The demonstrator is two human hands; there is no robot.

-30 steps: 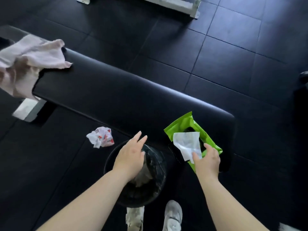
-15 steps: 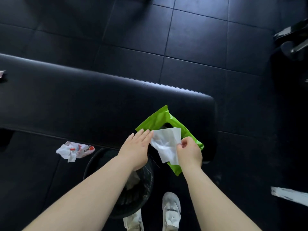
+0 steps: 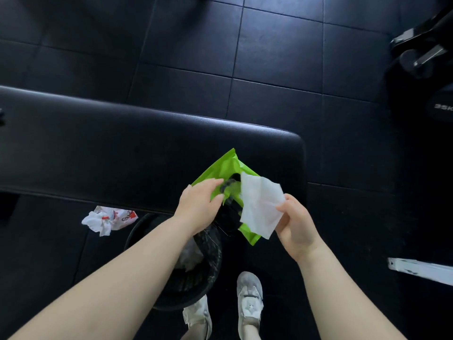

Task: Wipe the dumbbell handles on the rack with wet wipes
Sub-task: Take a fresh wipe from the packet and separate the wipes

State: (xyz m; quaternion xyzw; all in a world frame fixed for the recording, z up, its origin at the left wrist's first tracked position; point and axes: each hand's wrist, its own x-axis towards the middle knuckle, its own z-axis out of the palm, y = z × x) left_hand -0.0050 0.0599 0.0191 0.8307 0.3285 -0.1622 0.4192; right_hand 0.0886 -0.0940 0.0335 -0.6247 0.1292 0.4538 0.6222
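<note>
White wet wipe (image 3: 259, 207): one sheet, mostly unfolded, slightly crumpled, lifted clear above the pack, pinched at its right edge by the right hand (image 3: 295, 225). Green wet wipe pack (image 3: 220, 169): soft plastic pouch, wrinkled, lying diagonally on the near end of the black padded bench (image 3: 122, 148), dark flap opening on top, near corner overhanging the bench edge. Left hand (image 3: 198, 208) presses on its left side by the opening. Dumbbell (image 3: 416, 61): black, metal handle, far top right, partly cut off.
</note>
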